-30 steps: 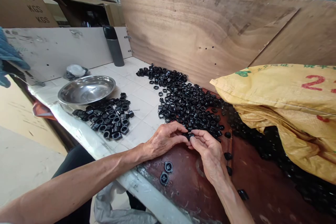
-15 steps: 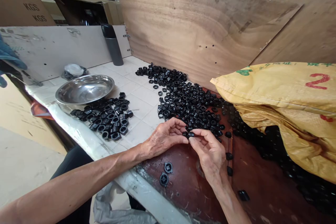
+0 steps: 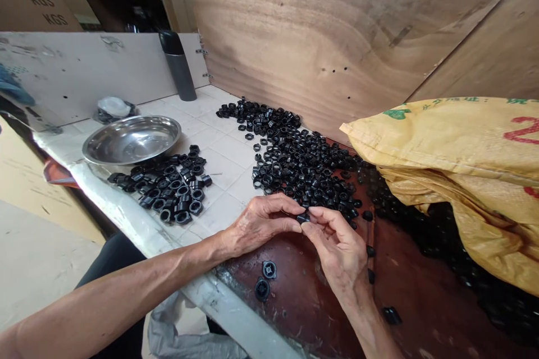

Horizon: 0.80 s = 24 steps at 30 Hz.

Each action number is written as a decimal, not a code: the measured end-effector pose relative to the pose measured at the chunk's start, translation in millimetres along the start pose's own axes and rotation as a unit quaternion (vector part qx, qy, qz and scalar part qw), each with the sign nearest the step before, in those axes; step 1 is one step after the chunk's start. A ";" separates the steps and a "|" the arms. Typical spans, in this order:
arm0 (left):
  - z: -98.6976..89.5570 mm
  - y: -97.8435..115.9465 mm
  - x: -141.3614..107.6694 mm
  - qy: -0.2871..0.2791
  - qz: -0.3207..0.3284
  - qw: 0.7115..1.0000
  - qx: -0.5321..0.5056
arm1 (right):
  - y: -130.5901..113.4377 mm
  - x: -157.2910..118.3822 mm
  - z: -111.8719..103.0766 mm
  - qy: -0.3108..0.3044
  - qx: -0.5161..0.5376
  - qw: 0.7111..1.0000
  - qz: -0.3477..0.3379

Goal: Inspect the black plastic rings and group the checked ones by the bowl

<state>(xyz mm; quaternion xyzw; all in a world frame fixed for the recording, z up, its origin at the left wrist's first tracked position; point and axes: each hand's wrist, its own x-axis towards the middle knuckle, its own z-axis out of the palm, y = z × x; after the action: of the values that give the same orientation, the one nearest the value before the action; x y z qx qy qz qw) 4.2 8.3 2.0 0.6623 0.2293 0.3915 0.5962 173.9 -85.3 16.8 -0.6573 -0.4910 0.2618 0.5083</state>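
Observation:
Between my fingertips is a small black plastic part [image 3: 303, 217], held over the brown board. My left hand [image 3: 263, 221] pinches it from the left, and my right hand [image 3: 339, 241] grips it from the right with thumb and fingers closed. Just behind the hands spreads a big pile of black ring-shaped parts [image 3: 295, 162]. Two round black caps [image 3: 268, 270] lie on the brown surface [image 3: 303, 297] in front of my left hand. Whether the held part is one piece or two joined pieces cannot be made out.
A steel bowl [image 3: 132, 140] stands at the left beside a smaller pile of black parts [image 3: 174, 188]. Behind are a dark flask [image 3: 179, 70] and a wooden panel [image 3: 320, 39]. A yellow sack [image 3: 458, 146] lies at the right over more black parts [image 3: 455, 252].
The two black pieces between my fingertips, slightly apart before, now look pressed together as one. My hands have come closer together. The view has shifted slightly.

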 end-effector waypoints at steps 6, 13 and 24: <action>-0.4 -2.0 -0.4 -0.018 0.044 0.999 -0.002 | 4.0 -2.9 -2.9 -0.052 -0.053 0.997 -0.026; -1.4 -0.7 1.9 -0.017 0.056 0.998 -0.011 | -2.2 -1.7 -3.3 -0.082 -0.055 0.994 -0.044; 1.8 5.4 1.0 -0.008 -0.035 0.998 -0.052 | -1.7 -2.8 -1.5 -0.061 -0.054 0.995 -0.065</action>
<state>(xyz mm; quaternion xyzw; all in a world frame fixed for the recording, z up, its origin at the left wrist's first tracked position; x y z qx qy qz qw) 5.4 7.0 7.5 0.6248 0.2270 0.3769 0.6450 173.4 -88.5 18.5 -0.6336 -0.5760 0.2408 0.4570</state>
